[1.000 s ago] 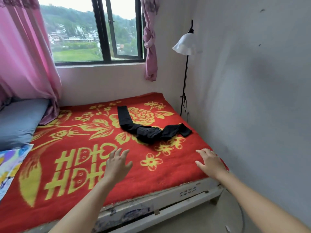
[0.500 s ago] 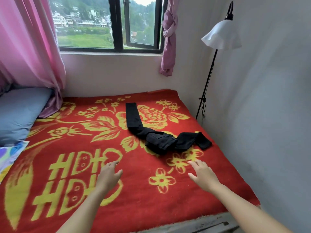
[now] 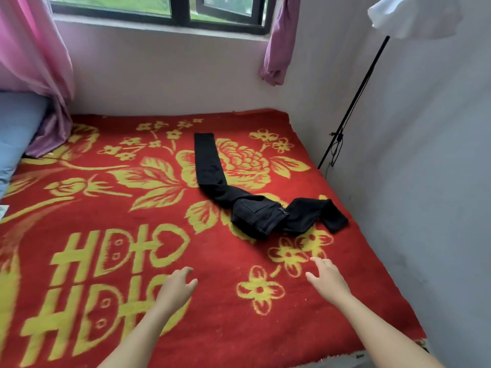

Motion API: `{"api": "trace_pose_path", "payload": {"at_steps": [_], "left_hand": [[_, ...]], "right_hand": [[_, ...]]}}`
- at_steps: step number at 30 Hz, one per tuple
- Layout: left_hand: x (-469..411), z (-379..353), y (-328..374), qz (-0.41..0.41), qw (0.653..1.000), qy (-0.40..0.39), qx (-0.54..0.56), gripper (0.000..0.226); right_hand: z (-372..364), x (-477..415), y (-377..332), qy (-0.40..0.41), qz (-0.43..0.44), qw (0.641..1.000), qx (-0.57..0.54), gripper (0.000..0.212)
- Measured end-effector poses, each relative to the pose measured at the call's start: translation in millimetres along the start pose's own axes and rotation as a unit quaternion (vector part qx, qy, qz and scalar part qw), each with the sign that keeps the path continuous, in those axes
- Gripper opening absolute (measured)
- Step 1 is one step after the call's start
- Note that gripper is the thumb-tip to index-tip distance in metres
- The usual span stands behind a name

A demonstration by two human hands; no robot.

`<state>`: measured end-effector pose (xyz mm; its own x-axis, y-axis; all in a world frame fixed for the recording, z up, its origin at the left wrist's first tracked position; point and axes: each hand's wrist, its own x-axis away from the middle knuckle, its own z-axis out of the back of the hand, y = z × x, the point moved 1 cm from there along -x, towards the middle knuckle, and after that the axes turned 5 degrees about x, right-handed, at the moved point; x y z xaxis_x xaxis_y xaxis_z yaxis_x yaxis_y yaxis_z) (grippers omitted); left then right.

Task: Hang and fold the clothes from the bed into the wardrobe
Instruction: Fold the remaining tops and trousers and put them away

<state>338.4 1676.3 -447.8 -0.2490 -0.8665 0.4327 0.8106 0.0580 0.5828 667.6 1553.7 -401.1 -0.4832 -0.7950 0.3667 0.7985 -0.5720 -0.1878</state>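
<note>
Head camera: a person leans in over a bed, both arms stretched toward a pair of black jeans (image 3: 255,213) lying on a red blanket (image 3: 225,328) patterned with yellow flowers. Over the past second the view has closed in and tipped down, and both hands have advanced from the near edge of the bed to well onto the blanket. The jeans have not moved.

The left hand (image 3: 175,285) and right hand (image 3: 328,280) are palm-down with fingers loosely spread, and each holds nothing. The right hand is near the jeans and the left is farther off; neither touches them. By the look of it, the pick-up is about to begin, with folding and hanging not yet started. No wardrobe is in view.

The jeans lie in a rough L toward the right side of the bed. One leg runs straight away from the person, its hem pointing at the wall under the window (image 3: 170,11). The seat is bunched in the middle with a back pocket facing up. The other leg trails right toward the side wall and doubles back on itself. A blue pillow (image 3: 18,134) and a pink curtain (image 3: 32,49) sit at left, and a floor lamp (image 3: 353,102) stands at right.
</note>
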Motion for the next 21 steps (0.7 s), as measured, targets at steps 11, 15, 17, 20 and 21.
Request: {"api": "trace_pose_path", "payload": {"at_steps": [11,15,17,20,21], "left_hand": [[-21.3,-68.3,48.3,0.075,0.986,-0.024,0.144,0.035],[-37.7,-76.0,62.2,0.112,0.981,-0.013,0.156,0.035],[-48.4,-79.9,65.7,0.138,0.978,-0.005,0.158,0.034],[-69.0,-88.6,78.8,0.157,0.975,0.007,0.158,0.035],[-80.7,-91.5,82.4,0.159,0.973,0.012,0.164,0.034]], "right_hand": [[-51.7,-77.0,-43.7,-0.12,-0.06,0.978,-0.162,0.049],[-55.7,-122.2,-50.2,-0.137,-0.124,0.935,-0.302,0.046],[-61.9,-149.9,-47.3,-0.149,-0.163,0.91,-0.351,0.046],[-73.0,-191.1,-41.9,-0.16,-0.213,0.879,-0.397,0.049],[-80.2,-208.3,-42.6,-0.17,-0.222,0.869,-0.408,0.051]]}}
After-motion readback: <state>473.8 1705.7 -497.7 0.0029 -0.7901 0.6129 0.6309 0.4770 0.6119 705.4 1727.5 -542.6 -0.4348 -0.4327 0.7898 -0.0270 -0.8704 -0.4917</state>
